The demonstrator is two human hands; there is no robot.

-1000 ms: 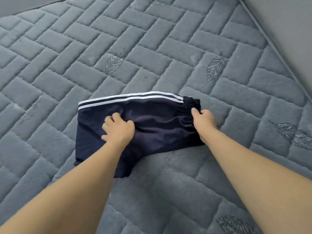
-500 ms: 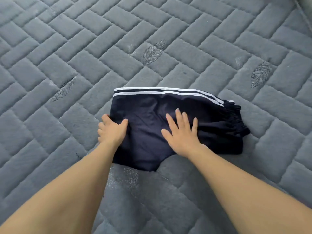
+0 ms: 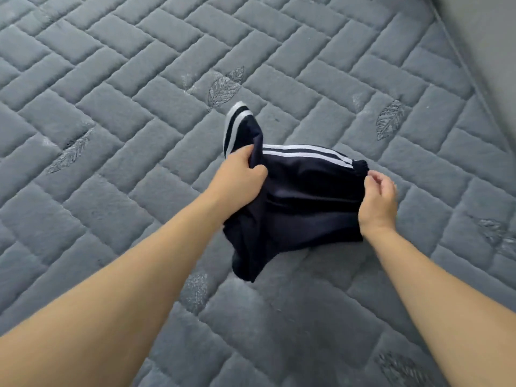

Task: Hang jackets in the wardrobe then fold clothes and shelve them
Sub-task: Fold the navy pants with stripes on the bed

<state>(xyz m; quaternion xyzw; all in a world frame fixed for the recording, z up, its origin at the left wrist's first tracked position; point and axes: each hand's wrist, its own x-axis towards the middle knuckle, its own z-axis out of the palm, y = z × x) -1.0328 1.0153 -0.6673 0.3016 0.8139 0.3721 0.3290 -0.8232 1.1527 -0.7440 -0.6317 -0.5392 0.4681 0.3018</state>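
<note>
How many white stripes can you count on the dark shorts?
2. The farther stripe and the nearer stripe run side by side along the far edge of the shorts, bending upward above the left hand. The underside is hidden; more may exist.

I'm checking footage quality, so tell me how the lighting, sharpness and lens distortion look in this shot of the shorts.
Head view: soft, even light, no glare; only a faint shadow under the navy shorts. Head view: left hand and right hand fairly sharp, the quilted cover slightly soft. Head view: wide-angle stretch enlarges the forearms near the bottom edge.
</note>
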